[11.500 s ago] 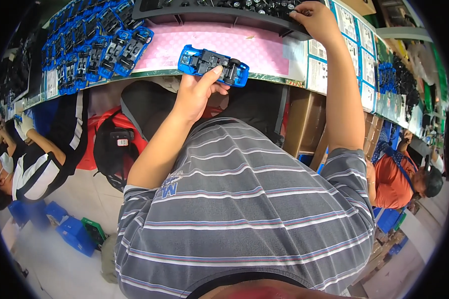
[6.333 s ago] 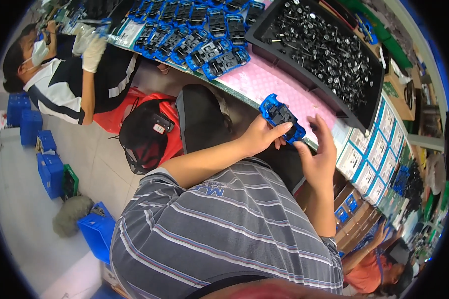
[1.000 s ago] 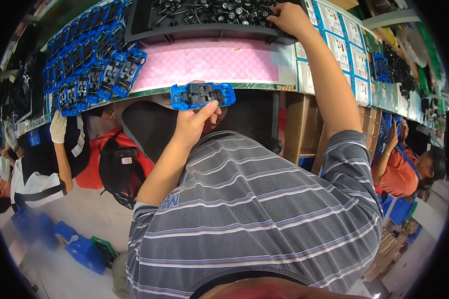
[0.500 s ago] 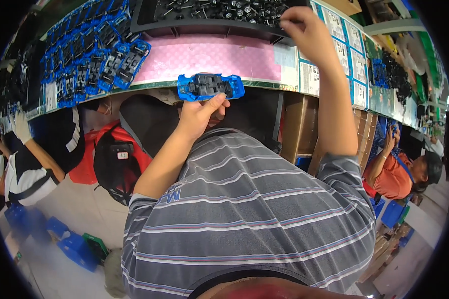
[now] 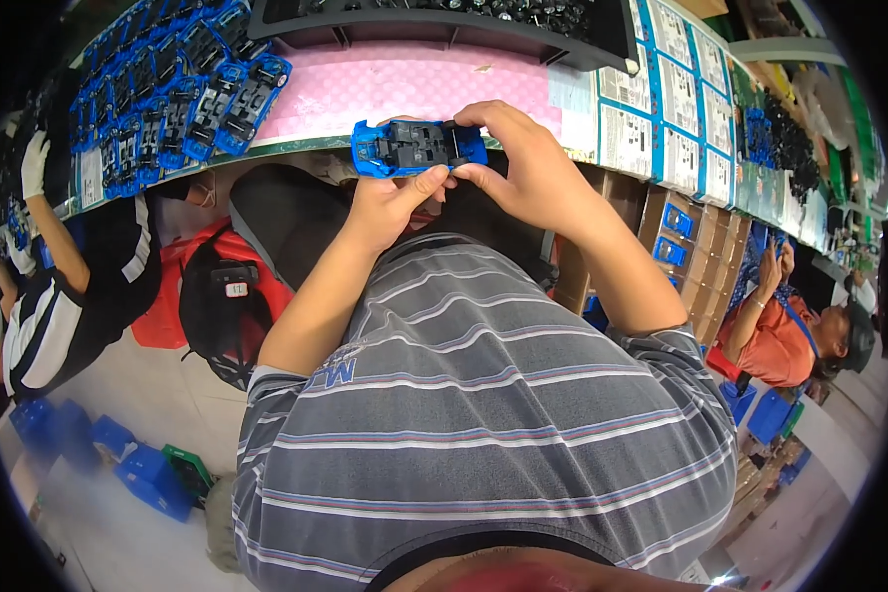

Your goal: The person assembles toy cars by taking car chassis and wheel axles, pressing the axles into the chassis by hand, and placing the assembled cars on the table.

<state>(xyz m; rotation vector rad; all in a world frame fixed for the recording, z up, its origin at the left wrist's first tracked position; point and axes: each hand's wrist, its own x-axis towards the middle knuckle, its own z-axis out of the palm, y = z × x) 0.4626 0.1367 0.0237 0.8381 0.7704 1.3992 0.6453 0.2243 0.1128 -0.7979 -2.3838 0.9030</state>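
Note:
In front of my chest, just off the table's near edge, is a blue toy car (image 5: 412, 146) turned underside up, its black chassis showing. My left hand (image 5: 383, 205) is closed on it from below, thumb over the near side. My right hand (image 5: 535, 180) is at the car's right end, with forefinger on the far side and thumb on the near side. Between those fingertips a dark wheel axle (image 5: 452, 126) shows in part, set across the chassis; the fingers hide most of it.
A black tray (image 5: 444, 36) of loose wheel axles stands at the back of the table. Rows of similar blue toy cars (image 5: 192, 118) lie at the left. Printed blue-edged cards (image 5: 676, 99) cover the right side. Co-workers sit at both sides; cardboard boxes (image 5: 696, 261) stand below right.
My right hand has come from the wheel tray down to the toy car's right end, its fingertips now on both sides of the car. My left hand keeps its hold.

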